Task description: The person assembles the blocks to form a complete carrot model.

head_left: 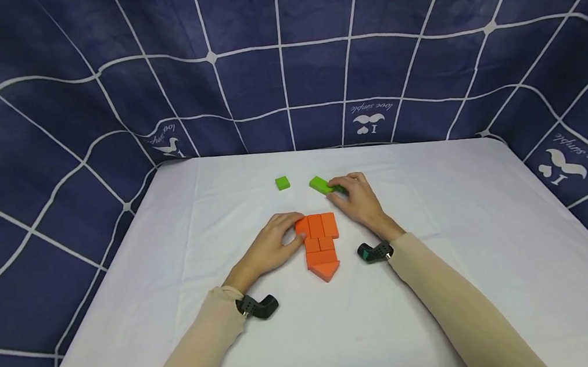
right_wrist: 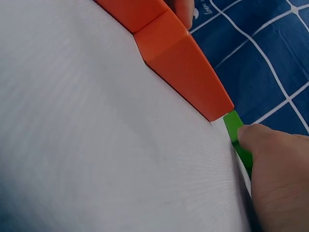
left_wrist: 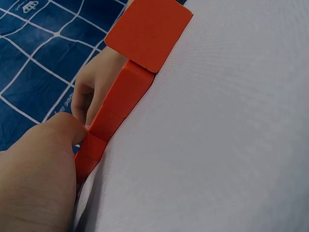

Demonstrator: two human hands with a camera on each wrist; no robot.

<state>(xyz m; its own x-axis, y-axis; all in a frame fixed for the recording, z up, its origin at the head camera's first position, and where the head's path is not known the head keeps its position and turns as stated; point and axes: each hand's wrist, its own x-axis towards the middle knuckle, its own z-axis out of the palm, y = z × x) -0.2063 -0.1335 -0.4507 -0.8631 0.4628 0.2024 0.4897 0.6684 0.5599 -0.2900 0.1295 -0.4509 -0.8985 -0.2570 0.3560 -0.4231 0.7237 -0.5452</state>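
Note:
Several orange blocks (head_left: 316, 226) lie fitted together on the white cloth, a row of upright ones at the far side and a triangular block (head_left: 325, 271) at the near end. My left hand (head_left: 270, 247) holds the far-left orange block (head_left: 302, 227) between thumb and fingers. Beyond the orange group, my right hand (head_left: 358, 201) pinches a green block (head_left: 339, 189), mostly covered by the fingers. Against it lies a lighter green rectangular block (head_left: 320, 184). In the right wrist view, the thumb presses on green (right_wrist: 233, 125) just past an orange block's corner.
A small green block (head_left: 282, 183) sits apart, left of the other green ones. The white tablecloth (head_left: 266, 349) covers the table. A dark blue curtain with white lines (head_left: 316, 76) hangs behind and at both sides. Each wrist wears a black camera (head_left: 376, 252).

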